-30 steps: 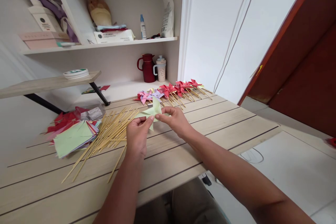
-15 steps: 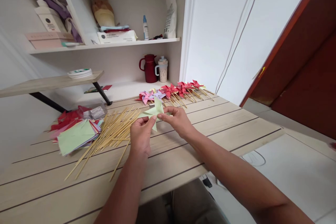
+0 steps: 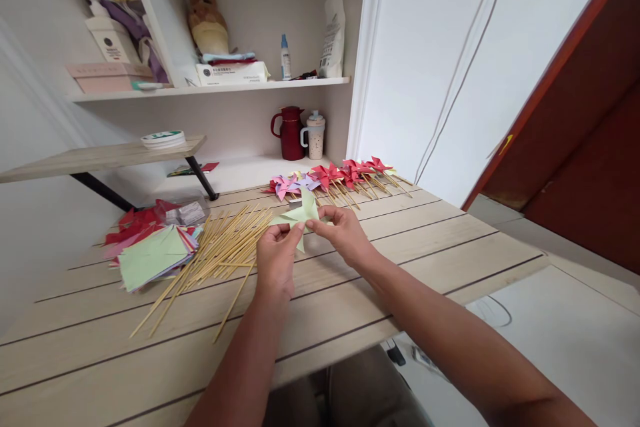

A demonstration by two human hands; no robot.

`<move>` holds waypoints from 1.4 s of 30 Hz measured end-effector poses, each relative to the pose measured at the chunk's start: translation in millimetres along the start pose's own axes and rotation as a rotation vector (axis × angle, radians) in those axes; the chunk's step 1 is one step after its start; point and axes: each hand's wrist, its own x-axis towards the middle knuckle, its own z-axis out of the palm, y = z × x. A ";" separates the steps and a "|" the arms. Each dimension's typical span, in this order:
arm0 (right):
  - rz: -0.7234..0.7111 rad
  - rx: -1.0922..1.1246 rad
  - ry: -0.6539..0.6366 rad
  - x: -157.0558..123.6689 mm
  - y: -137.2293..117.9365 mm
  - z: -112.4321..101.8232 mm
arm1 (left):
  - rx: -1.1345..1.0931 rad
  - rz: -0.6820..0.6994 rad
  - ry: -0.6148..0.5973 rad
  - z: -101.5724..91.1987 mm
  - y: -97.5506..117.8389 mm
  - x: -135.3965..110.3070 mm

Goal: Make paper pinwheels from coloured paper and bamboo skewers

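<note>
A pale green paper pinwheel [image 3: 299, 213] is held above the table between both hands. My left hand [image 3: 278, 257] pinches its lower left side, thumb near the centre. On the other side, my right hand [image 3: 343, 232] grips the pinwheel with thumb and fingertips close to the middle. No stick shows on this pinwheel. Just left of my left hand lies a loose heap of thin wooden sticks [image 3: 227, 240]. Beyond the hands, finished pinwheels [image 3: 330, 177] in red, pink and purple lie in a row on their sticks.
A stack of coloured paper sheets [image 3: 155, 257], green on top, lies at the left beside red paper and a clear packet [image 3: 187, 213]. A small raised shelf [image 3: 115, 157] carries a white roll [image 3: 163, 139]. A red jug [image 3: 291, 133] and a cup [image 3: 315, 137] stand at the back.
The camera view has shifted slightly, so the scene sits a little further right. Both hands keep their pinch on the green pinwheel, with almost no change in pose.
</note>
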 end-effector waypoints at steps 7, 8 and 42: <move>-0.078 -0.108 0.017 0.5 1.4 -3.6 | 0.087 0.028 -0.012 -4.3 -0.8 3.0; -0.101 -0.140 0.028 0.8 -0.1 -5.4 | 0.134 0.064 0.001 -6.4 0.3 4.7; -0.605 -0.712 -0.147 4.8 -3.6 -22.8 | 0.696 0.560 -0.144 -16.9 10.8 14.5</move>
